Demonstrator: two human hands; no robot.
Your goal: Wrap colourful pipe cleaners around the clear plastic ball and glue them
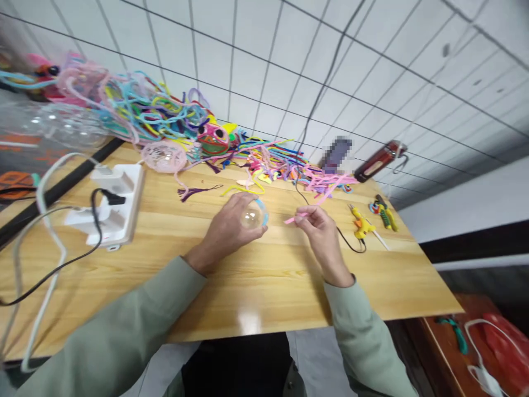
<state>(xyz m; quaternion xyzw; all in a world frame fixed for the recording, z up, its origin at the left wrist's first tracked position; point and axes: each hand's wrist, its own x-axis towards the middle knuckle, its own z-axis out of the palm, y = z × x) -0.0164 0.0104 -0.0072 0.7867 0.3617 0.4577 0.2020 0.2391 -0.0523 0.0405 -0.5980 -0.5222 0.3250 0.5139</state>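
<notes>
My left hand (pixel 226 231) is closed around a clear plastic ball (pixel 249 216), which has a light blue strip (pixel 262 212) along its right side. To the right of it, my right hand (pixel 320 231) pinches a pink pipe cleaner (pixel 292 219) between thumb and fingers, one end pointing at the ball. The ball and the pipe cleaner are apart, both over the middle of the wooden table (pixel 231 298). Just behind the ball lies a bent yellow pipe cleaner (pixel 259 182).
Tangled pipe cleaners (pixel 157 110) line the wall. At left are a white power strip (pixel 119 204) with cables and a pink-wrapped ball (pixel 164 156). A yellow glue gun (pixel 362 225), pliers (pixel 385 214) and a dark red device (pixel 380 161) lie at right. A purple tassel (pixel 194 191) is nearby.
</notes>
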